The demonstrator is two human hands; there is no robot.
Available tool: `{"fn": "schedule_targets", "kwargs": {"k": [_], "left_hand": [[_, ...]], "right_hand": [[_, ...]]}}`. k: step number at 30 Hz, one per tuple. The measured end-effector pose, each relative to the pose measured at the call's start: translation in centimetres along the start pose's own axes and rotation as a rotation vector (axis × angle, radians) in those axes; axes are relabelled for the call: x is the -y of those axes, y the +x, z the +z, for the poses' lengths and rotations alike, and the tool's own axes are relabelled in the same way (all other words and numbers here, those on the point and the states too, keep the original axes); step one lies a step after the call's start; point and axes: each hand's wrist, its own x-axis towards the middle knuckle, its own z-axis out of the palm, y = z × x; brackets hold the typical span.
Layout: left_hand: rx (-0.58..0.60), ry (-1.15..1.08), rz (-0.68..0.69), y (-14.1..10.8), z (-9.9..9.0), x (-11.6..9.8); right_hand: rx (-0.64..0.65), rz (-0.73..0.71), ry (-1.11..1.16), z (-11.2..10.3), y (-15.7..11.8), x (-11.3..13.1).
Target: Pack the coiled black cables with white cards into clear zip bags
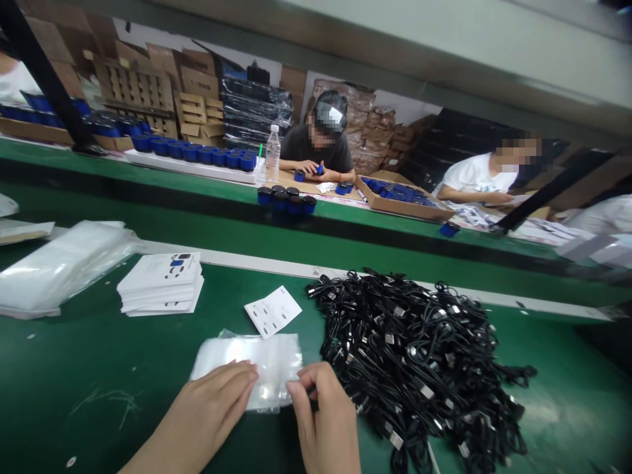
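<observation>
Clear plastic bags (274, 355) lie in a small flat pile on the green bench in front of me. My left hand (210, 401) rests on the pile's left part, its fingers stretched out flat and holding nothing. At the pile's right edge, the thumb and forefinger of my right hand (323, 411) pinch the rim of a plastic bag. Just beyond the bags sits a folded printed leaflet (274, 312). Close by on the right is a big heap of black USB cables (409, 362).
A stack of printed leaflets (160, 283) and a larger bundle of plastic bags (64, 266) lie left. Across the raised green ledge (207, 220), a co-worker (320, 135) handles a blue-and-black item. Several similar items (286, 199) stand on the ledge, near a water bottle (272, 155).
</observation>
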Motion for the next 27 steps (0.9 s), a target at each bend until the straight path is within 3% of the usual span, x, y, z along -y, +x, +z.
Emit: {"fn": "schedule_targets", "kwargs": {"k": [4,6,10,13,16,21,24,27], "left_hand": [[-0.045,-0.028,-0.121,-0.7,0.5,-0.2],[-0.065,-0.04,-0.176,-0.9,0.6,-0.4],[-0.077,-0.054,-0.25,-1.2,0.5,-0.5],[-0.103,-0.057,-0.241,-1.5,0.6,-0.4],[-0.144,-0.065,-0.19,-1.8,0.7,-0.3],[-0.135,-0.095,-0.091,-2.3,1.4,-0.4],[-0.059,-0.083,-0.084,-2.9,1.2,-0.5],[-0.075,-0.108,-0.205,-3.6,0.1,-1.1]], "right_hand": [[0.274,0.094,0.175,-0.2,0.4,0.6],[0.34,0.112,0.208,0.2,0.6,0.7],[0.293,0.155,-0.049,0.9,0.3,0.0],[0.18,0.182,-0.112,0.7,0.1,-0.5],[0.18,0.279,0.068,0.0,0.4,0.0],[0.463,0.504,0.504,-0.1,1.2,1.3],[0.476,0.482,0.524,0.2,1.3,1.2],[0.429,0.418,0.499,0.4,1.0,1.3]]}}
